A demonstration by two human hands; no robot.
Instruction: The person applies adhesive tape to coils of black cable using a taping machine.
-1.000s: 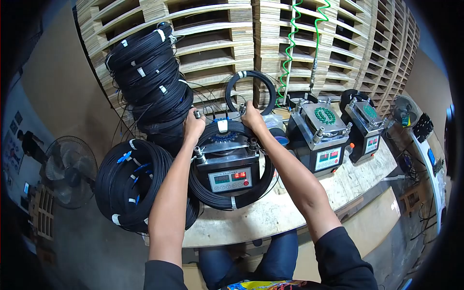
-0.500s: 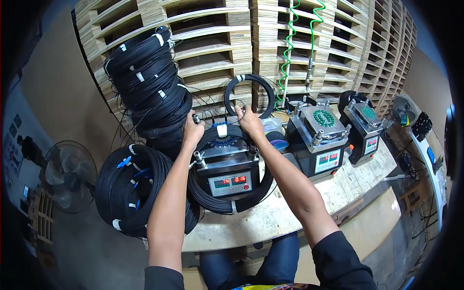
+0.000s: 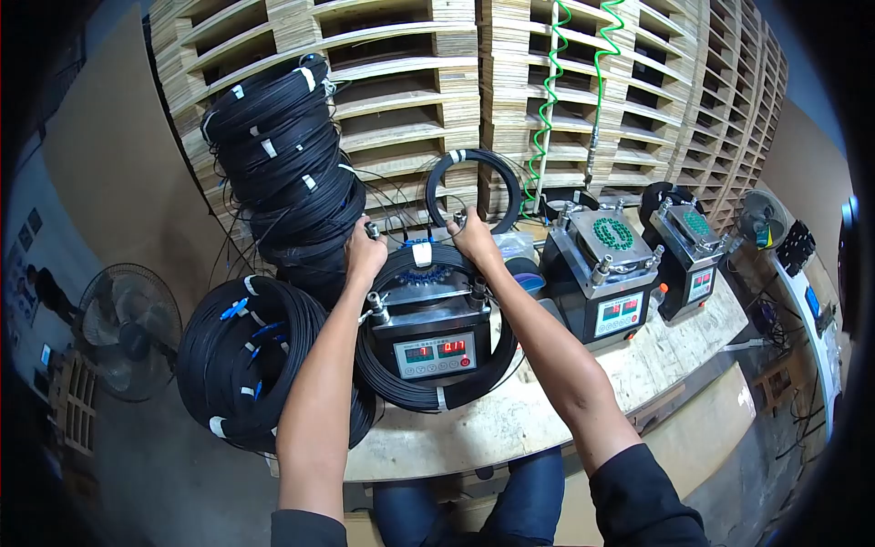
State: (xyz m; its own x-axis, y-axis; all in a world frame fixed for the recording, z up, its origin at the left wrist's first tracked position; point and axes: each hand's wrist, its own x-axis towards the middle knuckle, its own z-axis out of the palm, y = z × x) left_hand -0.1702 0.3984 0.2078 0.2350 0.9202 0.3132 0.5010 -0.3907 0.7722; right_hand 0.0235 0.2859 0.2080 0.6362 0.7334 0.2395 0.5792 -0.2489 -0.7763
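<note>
A polishing machine [image 3: 428, 319] with a lit red and green display stands on the table in front of me, a thick coil of black cable [image 3: 415, 397] looped around it. At its back left corner, my left hand [image 3: 365, 255] is closed on a metal clamp knob [image 3: 371, 230], whose top shows above the fingers. My right hand [image 3: 474, 242] grips the matching knob [image 3: 459, 219] at the back right corner. Two more front knobs [image 3: 377, 308] are untouched. Blue connectors [image 3: 421, 276] ring the machine's top plate, partly hidden by a white-tagged part of the coil.
Tall stacked black cable coils [image 3: 287, 164] stand at the back left, another coil pile [image 3: 214, 365] nearer. Two similar machines [image 3: 606, 264] with green-ringed tops are to the right. A smaller coil [image 3: 515, 178] stands behind. Wooden pallets [image 3: 392, 109] rise along the back; green spiral hoses [image 3: 550, 82] hang down.
Both hands stay on the back knobs with little movement. The readout on the display has gone from 0.16 to 0.17. The whole view has shifted slightly.
</note>
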